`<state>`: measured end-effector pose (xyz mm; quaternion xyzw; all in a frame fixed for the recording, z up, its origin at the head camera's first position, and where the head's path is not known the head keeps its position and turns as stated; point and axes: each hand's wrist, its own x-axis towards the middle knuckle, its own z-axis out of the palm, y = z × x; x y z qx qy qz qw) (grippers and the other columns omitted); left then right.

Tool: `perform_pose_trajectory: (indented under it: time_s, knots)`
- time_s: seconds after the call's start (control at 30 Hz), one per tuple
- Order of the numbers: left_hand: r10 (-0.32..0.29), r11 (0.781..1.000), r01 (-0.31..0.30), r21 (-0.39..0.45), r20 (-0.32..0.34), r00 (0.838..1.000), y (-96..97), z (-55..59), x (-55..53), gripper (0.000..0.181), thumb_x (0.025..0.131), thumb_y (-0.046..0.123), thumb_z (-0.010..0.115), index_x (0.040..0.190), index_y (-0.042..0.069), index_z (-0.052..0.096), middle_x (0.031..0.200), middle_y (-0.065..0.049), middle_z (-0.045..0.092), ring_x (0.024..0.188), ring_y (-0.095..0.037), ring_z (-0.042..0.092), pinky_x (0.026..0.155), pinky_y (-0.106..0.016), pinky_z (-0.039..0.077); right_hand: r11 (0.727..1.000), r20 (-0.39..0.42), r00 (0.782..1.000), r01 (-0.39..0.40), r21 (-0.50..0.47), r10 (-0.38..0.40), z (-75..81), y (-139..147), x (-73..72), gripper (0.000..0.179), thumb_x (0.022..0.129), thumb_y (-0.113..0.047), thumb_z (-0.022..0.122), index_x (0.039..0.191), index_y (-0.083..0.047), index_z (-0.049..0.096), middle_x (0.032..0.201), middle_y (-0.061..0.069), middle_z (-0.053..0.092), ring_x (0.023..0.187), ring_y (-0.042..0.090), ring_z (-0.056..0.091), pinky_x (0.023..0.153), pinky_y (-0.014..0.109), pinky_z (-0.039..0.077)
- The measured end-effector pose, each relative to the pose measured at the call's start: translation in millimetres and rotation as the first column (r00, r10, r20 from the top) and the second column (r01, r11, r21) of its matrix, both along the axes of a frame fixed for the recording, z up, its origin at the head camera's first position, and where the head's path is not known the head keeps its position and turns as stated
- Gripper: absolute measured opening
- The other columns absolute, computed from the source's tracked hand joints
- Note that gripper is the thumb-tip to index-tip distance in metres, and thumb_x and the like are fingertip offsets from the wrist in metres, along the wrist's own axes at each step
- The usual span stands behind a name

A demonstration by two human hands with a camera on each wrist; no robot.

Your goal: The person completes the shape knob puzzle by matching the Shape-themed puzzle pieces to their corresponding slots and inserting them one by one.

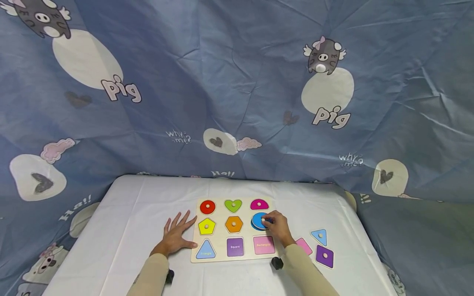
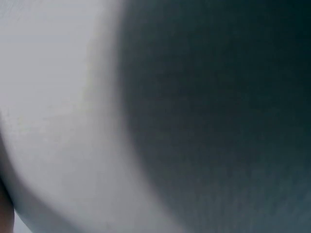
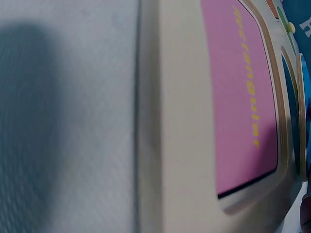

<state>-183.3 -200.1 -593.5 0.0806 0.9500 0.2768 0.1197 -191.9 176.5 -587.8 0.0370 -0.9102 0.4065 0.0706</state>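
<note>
A wooden shape puzzle board (image 1: 221, 246) lies flat on the white-covered table. My right hand (image 1: 280, 227) pinches the knob of a blue oval puzzle piece (image 1: 258, 217) at the board's right side. That piece overlaps its dark blue recess slightly off line, and in the right wrist view its wooden edge (image 3: 302, 121) stands above the board. Fingers spread, my left hand (image 1: 175, 236) rests at the board's left edge, thumb at the lower corner. Red circle, green heart, magenta half-circle, yellow pentagon and orange hexagon pieces sit in their recesses. The triangle, square and rectangle recesses show printed words.
Right of the board lie a pink rectangle piece (image 1: 304, 246), partly behind the right forearm, a light blue triangle piece (image 1: 322, 238) and a purple square piece (image 1: 321, 260). A blue patterned cloth (image 1: 237, 102) hangs behind the table. The left wrist view shows mostly blurred white cloth and shadow.
</note>
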Motion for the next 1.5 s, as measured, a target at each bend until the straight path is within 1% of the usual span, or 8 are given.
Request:
perform_pose_trajectory:
  time_s: [0.2, 0.5, 0.87, 1.17, 1.23, 1.33, 1.43, 1.5]
  knots:
    - [0.009, 1.000, -0.009, -0.003, 0.004, 1.000, 0.0, -0.4, -0.2, 0.102, 0.059, 0.041, 0.088, 0.146, 0.017, 0.042, 0.159, -0.014, 0.019, 0.146, -0.039, 0.002, 0.114, -0.058, -0.010, 1.000, 0.023, 1.000, -0.021, 0.008, 0.021, -4.0, -2.7, -2.4, 0.010, 0.080, -0.003, 0.076, 0.090, -0.003, 0.076, 0.088, 0.004, 0.066, 0.082, 0.018, 0.059, 0.078, 0.037, 0.052]
    - [0.010, 1.000, -0.010, -0.009, 0.009, 1.000, 0.2, -0.5, 0.1, 0.101, 0.059, 0.040, 0.089, 0.146, 0.017, 0.043, 0.159, -0.014, 0.019, 0.145, -0.039, 0.003, 0.113, -0.058, -0.010, 0.998, 0.014, 0.999, -0.036, 0.043, 0.036, -5.6, -4.8, -1.1, 0.009, 0.080, -0.004, 0.076, 0.089, -0.004, 0.076, 0.086, 0.002, 0.065, 0.080, 0.016, 0.059, 0.077, 0.037, 0.051]
    - [0.010, 1.000, -0.010, 0.000, 0.010, 1.000, -1.0, -1.6, -0.7, 0.101, 0.059, 0.039, 0.089, 0.147, 0.018, 0.042, 0.160, -0.013, 0.018, 0.146, -0.038, 0.001, 0.113, -0.058, -0.011, 0.998, 0.013, 0.999, -0.032, 0.053, 0.031, -6.1, -5.8, 0.0, 0.009, 0.080, -0.007, 0.076, 0.089, -0.006, 0.077, 0.084, 0.001, 0.065, 0.083, 0.022, 0.060, 0.088, 0.052, 0.037]
    - [0.011, 1.000, -0.011, -0.002, 0.013, 1.000, -0.2, -1.0, -0.2, 0.101, 0.059, 0.038, 0.089, 0.147, 0.018, 0.042, 0.160, -0.012, 0.017, 0.146, -0.038, 0.001, 0.113, -0.057, -0.012, 0.999, 0.012, 1.000, -0.013, 0.045, 0.013, -6.0, -6.2, 2.4, 0.009, 0.081, -0.008, 0.076, 0.090, -0.007, 0.077, 0.087, 0.002, 0.067, 0.087, 0.025, 0.060, 0.091, 0.056, 0.036]
    - [0.007, 1.000, -0.007, 0.002, 0.009, 1.000, -0.3, -0.7, -0.1, 0.102, 0.059, 0.039, 0.089, 0.146, 0.018, 0.042, 0.160, -0.013, 0.018, 0.146, -0.038, 0.002, 0.113, -0.058, -0.011, 0.999, 0.014, 1.000, -0.008, 0.041, 0.007, -5.2, -6.0, 3.1, 0.009, 0.081, -0.008, 0.076, 0.090, -0.006, 0.077, 0.088, 0.003, 0.067, 0.086, 0.024, 0.060, 0.090, 0.053, 0.038]
    - [0.005, 1.000, -0.005, 0.009, 0.009, 1.000, -0.5, 0.8, 0.3, 0.101, 0.059, 0.039, 0.089, 0.146, 0.017, 0.042, 0.159, -0.013, 0.018, 0.146, -0.039, 0.002, 0.113, -0.058, -0.011, 1.000, 0.011, 1.000, -0.006, 0.029, 0.006, -4.5, -5.1, 3.9, 0.011, 0.080, -0.007, 0.076, 0.091, -0.006, 0.076, 0.089, 0.004, 0.067, 0.084, 0.021, 0.060, 0.086, 0.043, 0.046]
    - [0.004, 1.000, -0.004, 0.011, 0.011, 1.000, -0.8, 1.2, 0.4, 0.101, 0.059, 0.038, 0.089, 0.147, 0.017, 0.042, 0.160, -0.013, 0.018, 0.146, -0.039, 0.001, 0.113, -0.058, -0.011, 1.000, 0.024, 1.000, 0.002, -0.030, -0.002, -2.9, -3.4, 5.5, 0.013, 0.080, -0.005, 0.077, 0.093, -0.005, 0.075, 0.090, 0.004, 0.066, 0.083, 0.018, 0.057, 0.077, 0.033, 0.051]
    - [0.004, 1.000, -0.004, 0.010, 0.013, 1.000, -1.1, 1.1, 0.3, 0.101, 0.059, 0.038, 0.089, 0.147, 0.018, 0.041, 0.160, -0.013, 0.018, 0.146, -0.039, 0.001, 0.113, -0.058, -0.011, 0.997, 0.036, 0.999, 0.012, -0.072, -0.010, -2.2, -1.1, 6.8, 0.014, 0.080, -0.004, 0.076, 0.094, -0.004, 0.075, 0.091, 0.004, 0.066, 0.084, 0.017, 0.057, 0.078, 0.031, 0.051]
